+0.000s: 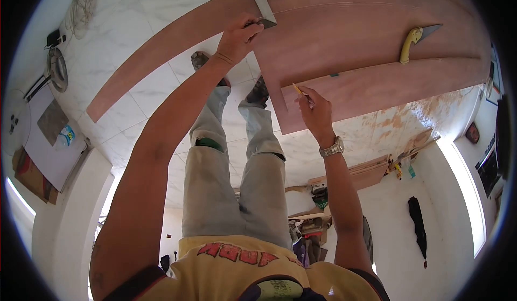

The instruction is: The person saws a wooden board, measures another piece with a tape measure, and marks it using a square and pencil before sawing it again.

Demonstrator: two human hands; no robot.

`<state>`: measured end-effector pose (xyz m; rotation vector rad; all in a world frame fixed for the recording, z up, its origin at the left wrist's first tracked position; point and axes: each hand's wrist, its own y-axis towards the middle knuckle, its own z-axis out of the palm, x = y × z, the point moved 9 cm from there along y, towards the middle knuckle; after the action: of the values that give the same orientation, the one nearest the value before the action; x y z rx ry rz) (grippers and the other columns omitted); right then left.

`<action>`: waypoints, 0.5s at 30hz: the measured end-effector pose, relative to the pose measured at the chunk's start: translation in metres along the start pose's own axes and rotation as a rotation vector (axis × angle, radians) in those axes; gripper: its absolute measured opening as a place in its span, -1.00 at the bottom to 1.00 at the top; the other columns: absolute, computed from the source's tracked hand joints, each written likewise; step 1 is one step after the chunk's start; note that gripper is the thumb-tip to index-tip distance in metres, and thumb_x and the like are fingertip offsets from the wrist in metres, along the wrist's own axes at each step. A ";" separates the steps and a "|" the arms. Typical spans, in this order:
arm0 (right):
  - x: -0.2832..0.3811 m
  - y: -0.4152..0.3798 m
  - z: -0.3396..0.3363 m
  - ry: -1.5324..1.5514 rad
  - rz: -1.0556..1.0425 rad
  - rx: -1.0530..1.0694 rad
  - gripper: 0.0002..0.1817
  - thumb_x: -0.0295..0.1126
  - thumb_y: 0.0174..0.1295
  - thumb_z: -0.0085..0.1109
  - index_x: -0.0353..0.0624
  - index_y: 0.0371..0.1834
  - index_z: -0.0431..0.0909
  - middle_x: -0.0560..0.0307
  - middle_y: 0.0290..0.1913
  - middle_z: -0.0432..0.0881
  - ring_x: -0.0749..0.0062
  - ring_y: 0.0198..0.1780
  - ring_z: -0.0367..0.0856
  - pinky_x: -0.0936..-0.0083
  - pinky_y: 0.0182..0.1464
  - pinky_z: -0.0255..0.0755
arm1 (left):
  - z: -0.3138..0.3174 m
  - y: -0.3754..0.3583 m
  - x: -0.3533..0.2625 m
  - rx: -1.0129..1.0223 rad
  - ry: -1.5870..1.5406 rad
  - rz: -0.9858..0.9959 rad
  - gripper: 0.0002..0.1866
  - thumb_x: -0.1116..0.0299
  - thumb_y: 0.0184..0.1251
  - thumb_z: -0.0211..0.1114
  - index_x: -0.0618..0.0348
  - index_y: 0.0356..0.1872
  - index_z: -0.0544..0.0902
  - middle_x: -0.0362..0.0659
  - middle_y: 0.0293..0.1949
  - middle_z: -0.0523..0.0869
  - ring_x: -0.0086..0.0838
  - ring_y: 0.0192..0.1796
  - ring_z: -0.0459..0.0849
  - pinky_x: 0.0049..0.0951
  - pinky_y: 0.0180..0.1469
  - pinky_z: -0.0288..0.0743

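My left hand [240, 36] is closed on the dark stock of a try square [261, 0]. Its pale metal blade lies across the curved strip of a large reddish wooden sheet [355, 29]. Between the fingers of my right hand [315, 112] is a yellow pencil [297, 88], its tip close to the left end of a narrower wooden piece [371, 83] resting on the sheet. Farther right on the sheet lies a handsaw [412, 43] with a yellow handle and a short pointed blade.
The sheet spans above a pale tiled floor [156, 80], where my feet stand near its edge. A coil of cable [83, 7] lies at the upper left. A white table [54, 145] with a bottle stands at the left. Stacked boards [371, 172] lie at the lower right.
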<state>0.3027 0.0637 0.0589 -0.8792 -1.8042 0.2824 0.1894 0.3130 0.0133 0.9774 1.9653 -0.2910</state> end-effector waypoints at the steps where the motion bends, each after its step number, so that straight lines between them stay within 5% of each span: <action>1: -0.003 0.001 -0.002 -0.004 0.008 -0.003 -0.70 -0.46 0.41 0.13 -0.27 0.14 0.67 -0.11 -0.27 0.82 0.29 -0.27 0.84 0.44 -0.20 0.69 | 0.007 -0.004 -0.002 -0.003 0.135 0.048 -0.78 0.50 0.13 0.49 -0.06 -0.21 0.78 -0.29 -0.12 0.64 -0.36 -0.11 0.67 -0.24 -0.01 0.50; 15: 0.032 0.064 -0.010 0.122 -0.161 -0.233 -0.72 -0.43 0.38 0.15 -0.26 0.09 0.67 -0.05 -0.29 0.81 0.35 -0.34 0.79 0.42 -0.27 0.62 | 0.015 0.013 0.014 0.052 0.202 0.064 -0.79 0.27 0.14 0.57 -0.22 -0.17 0.83 -0.33 -0.21 0.55 -0.36 -0.07 0.57 -0.23 0.06 0.34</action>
<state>0.3335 0.1286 0.0492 -0.8854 -1.8048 -0.0853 0.2040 0.3208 -0.0044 1.1387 2.1115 -0.2149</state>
